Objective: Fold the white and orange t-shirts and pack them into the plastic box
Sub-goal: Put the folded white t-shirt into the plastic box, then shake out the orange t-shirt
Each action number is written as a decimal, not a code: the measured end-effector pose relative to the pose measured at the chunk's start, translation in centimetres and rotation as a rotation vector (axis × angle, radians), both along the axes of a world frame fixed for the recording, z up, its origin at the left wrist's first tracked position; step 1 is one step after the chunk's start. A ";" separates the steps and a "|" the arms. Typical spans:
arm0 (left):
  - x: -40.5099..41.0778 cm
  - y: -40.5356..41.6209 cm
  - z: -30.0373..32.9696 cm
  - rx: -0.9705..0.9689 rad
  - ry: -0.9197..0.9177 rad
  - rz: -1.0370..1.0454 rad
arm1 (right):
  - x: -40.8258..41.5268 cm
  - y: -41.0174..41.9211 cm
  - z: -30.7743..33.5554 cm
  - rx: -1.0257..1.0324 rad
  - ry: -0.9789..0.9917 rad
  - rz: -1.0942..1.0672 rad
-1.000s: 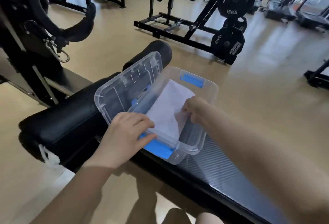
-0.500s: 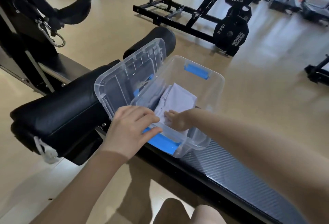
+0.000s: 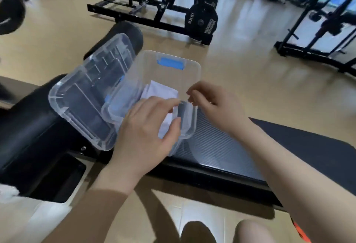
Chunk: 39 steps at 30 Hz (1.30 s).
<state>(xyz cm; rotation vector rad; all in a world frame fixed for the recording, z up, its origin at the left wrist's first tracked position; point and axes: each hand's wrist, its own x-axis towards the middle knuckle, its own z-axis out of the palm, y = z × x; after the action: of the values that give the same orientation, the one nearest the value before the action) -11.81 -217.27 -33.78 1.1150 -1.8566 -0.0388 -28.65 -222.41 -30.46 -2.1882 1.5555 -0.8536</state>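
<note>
My left hand [image 3: 146, 132] lies over the near end of the clear plastic box [image 3: 192, 69], palm down; its fingers [image 3: 163, 102] curl over the near rim and the thumb [image 3: 171, 131] presses against the box's near corner, so I am gripping the rim there. The folded white t-shirt [image 3: 160, 91] lies inside the box on the bottom, just beyond my left fingertips and partly hidden under that hand; whether the fingertips touch the cloth I cannot tell. My right hand [image 3: 213, 103] hovers at the box's right rim, its fingers loosely bent with thumb and forefinger tips close together, holding nothing that I can see and clear of the shirt. The box sits on a black padded gym bench [image 3: 221, 146], with its transparent lid [image 3: 86, 96] leaning against its left side. A blue latch [image 3: 170, 63] shows on the far wall. A scrap of orange cloth [image 3: 300, 231] peeks in at the lower right edge, well apart from both hands.
</note>
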 end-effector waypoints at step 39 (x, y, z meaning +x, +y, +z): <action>-62.9 8.1 -14.9 0.044 -0.974 -0.475 | -64.3 21.6 -47.0 0.905 -0.067 -0.886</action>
<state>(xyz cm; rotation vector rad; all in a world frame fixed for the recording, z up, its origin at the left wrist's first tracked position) -74.72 -209.19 -48.70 0.7231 -2.9709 0.2316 -92.95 -200.86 -77.47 -0.8151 2.2766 -0.2628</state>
